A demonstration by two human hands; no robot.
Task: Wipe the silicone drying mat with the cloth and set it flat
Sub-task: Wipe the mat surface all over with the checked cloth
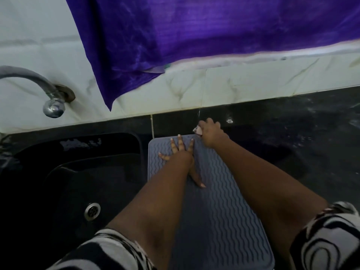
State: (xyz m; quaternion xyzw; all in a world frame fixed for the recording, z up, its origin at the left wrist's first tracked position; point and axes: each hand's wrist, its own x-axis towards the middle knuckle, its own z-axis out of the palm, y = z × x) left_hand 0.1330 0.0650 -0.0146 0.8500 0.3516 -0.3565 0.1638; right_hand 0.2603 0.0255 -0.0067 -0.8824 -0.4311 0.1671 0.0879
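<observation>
No readable text anywhere. Mat (220,201) shows only a wave pattern. Sleeves (327,236) carry swirls, no lettering.

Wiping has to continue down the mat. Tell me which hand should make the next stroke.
Right. The right hand grips the cloth at the mat's far edge, so it can likely pull toward the person. The left hand lies flat, fingers spread, pinning the mat.

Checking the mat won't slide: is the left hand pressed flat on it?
Yes, the left hand lies open with fingers spread on the silicone mat, beside the right hand gripping the cloth.
</observation>
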